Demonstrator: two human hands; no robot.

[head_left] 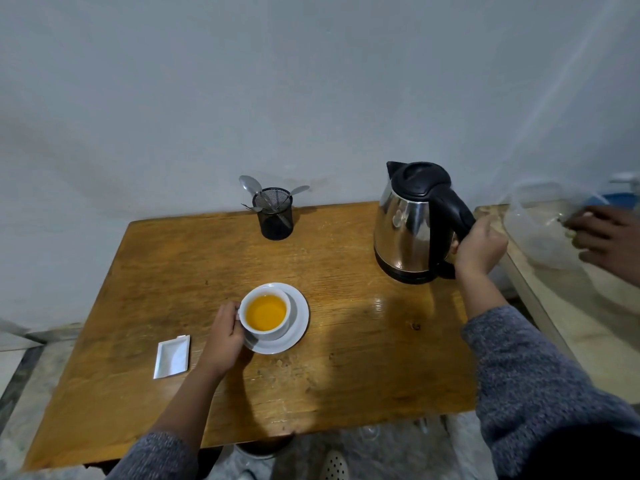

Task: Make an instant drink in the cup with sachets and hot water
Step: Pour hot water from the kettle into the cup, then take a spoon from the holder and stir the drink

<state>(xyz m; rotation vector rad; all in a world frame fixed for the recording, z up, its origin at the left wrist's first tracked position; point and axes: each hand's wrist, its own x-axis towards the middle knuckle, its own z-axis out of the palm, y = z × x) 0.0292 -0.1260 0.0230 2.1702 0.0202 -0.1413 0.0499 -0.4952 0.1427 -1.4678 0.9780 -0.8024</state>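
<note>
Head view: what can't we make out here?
- Kettle: water level hidden by its steel wall and shut lid.
- Cup handle: covered by the left hand.
- Sachet: print too small to read.
- Mesh holder: spoon handles only dimly seen through the mesh.
- Another person's hand: cut off by the right edge.

Kettle handle partly behind right hand; cup handle under left hand.
</note>
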